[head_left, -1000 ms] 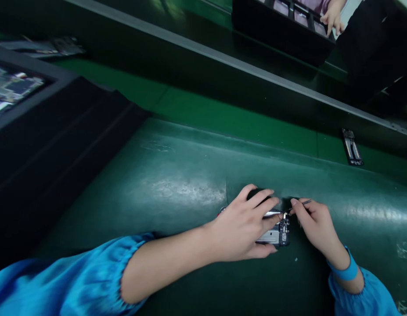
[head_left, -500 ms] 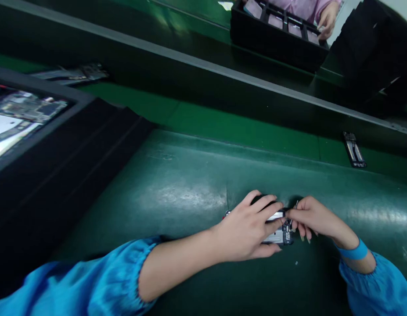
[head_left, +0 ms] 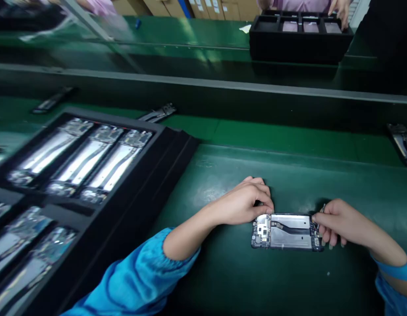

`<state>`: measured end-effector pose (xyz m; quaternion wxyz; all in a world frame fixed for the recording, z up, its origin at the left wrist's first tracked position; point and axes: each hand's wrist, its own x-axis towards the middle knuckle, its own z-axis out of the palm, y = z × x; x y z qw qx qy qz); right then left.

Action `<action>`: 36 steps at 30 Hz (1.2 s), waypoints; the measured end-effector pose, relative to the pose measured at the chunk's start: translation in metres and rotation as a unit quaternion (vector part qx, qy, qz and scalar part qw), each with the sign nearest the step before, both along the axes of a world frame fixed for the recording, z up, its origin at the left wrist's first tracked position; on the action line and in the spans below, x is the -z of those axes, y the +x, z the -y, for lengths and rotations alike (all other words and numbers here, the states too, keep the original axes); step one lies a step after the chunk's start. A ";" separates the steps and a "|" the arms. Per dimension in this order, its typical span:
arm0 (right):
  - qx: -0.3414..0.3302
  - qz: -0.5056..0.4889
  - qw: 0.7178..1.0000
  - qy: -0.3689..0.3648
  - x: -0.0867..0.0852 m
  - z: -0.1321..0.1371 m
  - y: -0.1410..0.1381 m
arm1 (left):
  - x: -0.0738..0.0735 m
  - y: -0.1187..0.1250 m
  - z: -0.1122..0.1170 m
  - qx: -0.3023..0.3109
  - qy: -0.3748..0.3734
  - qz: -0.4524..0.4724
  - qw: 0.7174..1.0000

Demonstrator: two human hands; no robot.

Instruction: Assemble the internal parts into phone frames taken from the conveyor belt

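A phone chassis [head_left: 290, 239] with bare circuit boards and a dark flex cable lies lengthwise on the green work surface [head_left: 229, 281]. My left hand [head_left: 244, 202] is closed, with thumb and fingertips pinching the chassis's upper edge near its left end. At the right end, my right hand [head_left: 343, 221] has thumb and index finger pressed together by the chassis corner. A thin metal piece [head_left: 323, 208] sticks up from those fingers; its kind is unclear. The remaining right fingers hang loosely curled.
A black tray [head_left: 150, 175] with several phone chassis in slots stands at left. More chassis [head_left: 402, 142] lie on the green strip behind. A grey rail [head_left: 223, 83] crosses beyond. A co-worker's hand [head_left: 341, 11] rests at a black divided box [head_left: 298, 46].
My left hand has drawn back from across the chassis to its upper left edge, uncovering the boards. The view has swung left, bringing more of the tray into sight.
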<state>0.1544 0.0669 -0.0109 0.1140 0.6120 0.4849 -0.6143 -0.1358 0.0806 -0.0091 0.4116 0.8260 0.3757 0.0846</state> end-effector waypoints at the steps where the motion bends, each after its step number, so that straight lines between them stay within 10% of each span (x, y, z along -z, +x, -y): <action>1: -0.001 0.001 1.000 0.001 0.001 0.000 0.000 | 0.001 0.001 0.000 0.001 -0.003 0.001 1.000; 22: 0.005 -0.014 1.000 0.023 0.007 0.006 0.003 | 0.004 0.008 -0.001 0.012 -0.008 -0.005 1.000; 36: 0.019 -0.033 0.999 0.026 0.003 0.001 -0.006 | 0.001 0.062 -0.014 0.067 0.055 -0.035 0.996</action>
